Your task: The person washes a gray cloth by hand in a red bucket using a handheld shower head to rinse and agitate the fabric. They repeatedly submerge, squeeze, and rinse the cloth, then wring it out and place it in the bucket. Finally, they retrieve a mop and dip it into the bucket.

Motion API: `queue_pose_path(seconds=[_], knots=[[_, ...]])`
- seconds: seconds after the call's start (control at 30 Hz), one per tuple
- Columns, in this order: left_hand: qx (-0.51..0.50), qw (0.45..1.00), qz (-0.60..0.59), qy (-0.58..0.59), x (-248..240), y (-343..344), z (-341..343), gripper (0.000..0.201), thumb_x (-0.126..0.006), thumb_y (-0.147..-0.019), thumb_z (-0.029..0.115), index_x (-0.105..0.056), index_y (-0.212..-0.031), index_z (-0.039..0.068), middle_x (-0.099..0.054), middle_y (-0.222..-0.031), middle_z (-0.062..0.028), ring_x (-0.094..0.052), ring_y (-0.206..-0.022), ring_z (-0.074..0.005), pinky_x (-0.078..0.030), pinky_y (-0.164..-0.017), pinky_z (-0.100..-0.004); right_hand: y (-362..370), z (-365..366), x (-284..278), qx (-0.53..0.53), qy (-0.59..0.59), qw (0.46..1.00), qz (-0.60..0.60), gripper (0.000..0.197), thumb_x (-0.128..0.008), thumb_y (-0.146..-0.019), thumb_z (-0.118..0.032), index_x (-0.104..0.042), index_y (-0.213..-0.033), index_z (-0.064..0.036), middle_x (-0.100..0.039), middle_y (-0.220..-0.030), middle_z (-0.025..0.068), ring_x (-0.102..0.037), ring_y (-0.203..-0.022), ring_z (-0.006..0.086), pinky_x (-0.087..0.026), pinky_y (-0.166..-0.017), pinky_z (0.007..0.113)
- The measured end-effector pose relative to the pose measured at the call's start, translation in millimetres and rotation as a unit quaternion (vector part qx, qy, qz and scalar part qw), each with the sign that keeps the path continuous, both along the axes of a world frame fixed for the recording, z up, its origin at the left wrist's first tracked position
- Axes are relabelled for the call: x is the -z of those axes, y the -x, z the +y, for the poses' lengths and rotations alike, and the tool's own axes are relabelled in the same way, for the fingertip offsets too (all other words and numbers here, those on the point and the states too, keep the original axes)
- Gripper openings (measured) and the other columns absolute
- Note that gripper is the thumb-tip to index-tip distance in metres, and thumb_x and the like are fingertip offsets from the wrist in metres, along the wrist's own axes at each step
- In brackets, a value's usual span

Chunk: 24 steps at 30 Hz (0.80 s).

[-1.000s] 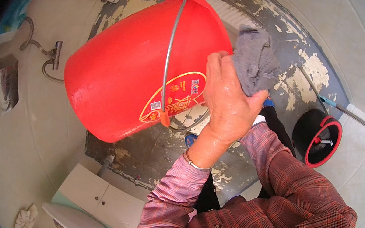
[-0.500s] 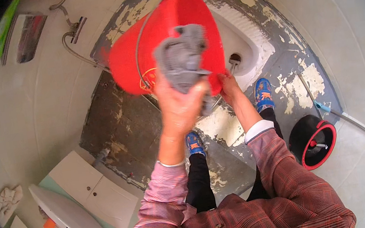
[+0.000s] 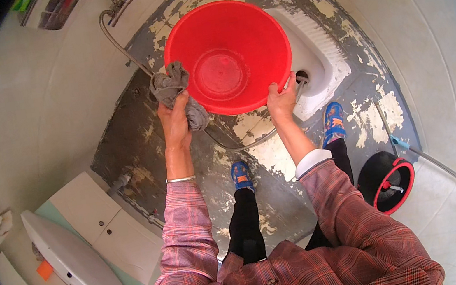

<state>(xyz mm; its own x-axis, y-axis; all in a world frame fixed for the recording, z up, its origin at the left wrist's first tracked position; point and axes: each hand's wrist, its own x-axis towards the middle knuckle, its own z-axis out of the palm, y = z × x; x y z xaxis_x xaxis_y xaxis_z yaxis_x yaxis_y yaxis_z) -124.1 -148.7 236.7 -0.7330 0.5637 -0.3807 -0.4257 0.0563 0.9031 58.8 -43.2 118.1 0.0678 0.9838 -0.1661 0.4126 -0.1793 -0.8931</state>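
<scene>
A red plastic bucket is held out in front of me, its mouth facing up so that the inside and the bottom show. My left hand is closed round a crumpled grey cloth at the bucket's left rim. Whether those fingers also touch the rim I cannot tell. On the near right side, my right hand grips the bucket by its rim, thumb on top. The white squat toilet lies partly behind the bucket, with its drain hole beside my right hand.
A hose runs from the left wall and curves under the bucket. To my right are a black bucket with a red rim and a metal pole. The washbasin and cabinet stand at lower left. Paint peels off the grey floor.
The red bucket has turned from lying sideways to mouth up. My left hand has moved left with the grey cloth, from in front of the bucket to its left rim.
</scene>
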Motion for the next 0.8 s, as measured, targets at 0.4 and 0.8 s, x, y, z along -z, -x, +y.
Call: queue_pose_path(seconds=[0.4, 0.8], knots=[[0.105, 0.925, 0.305, 0.203, 20, -18, 27, 0.050, -0.070, -0.070, 0.021, -0.050, -0.109, -0.002, -0.057, -0.105, -0.0202, -0.057, -0.095, -0.0310, -0.043, -0.082, -0.0349, 0, -24, 10, -0.019, 0.017, 0.991, 0.132, 0.070, -0.055, -0.078, -0.008, -0.014, -0.135, -0.0049, -0.054, -0.111, 0.0184, -0.061, -0.081, 0.0268, -0.048, -0.071, 0.034], [0.171, 0.852, 0.418, 0.264, 54, -29, 30, 0.035, -0.066, -0.074, 0.014, -0.056, -0.104, 0.000, -0.059, -0.100, -0.0162, -0.058, -0.092, -0.0232, -0.045, -0.078, -0.0315, -49, -14, 31, 0.105, 0.217, 0.921, 0.305, 0.042, -0.044, -0.089, -0.026, -0.038, -0.125, -0.0050, -0.058, -0.096, 0.0112, -0.057, -0.064, 0.0133, -0.046, -0.047, 0.023]])
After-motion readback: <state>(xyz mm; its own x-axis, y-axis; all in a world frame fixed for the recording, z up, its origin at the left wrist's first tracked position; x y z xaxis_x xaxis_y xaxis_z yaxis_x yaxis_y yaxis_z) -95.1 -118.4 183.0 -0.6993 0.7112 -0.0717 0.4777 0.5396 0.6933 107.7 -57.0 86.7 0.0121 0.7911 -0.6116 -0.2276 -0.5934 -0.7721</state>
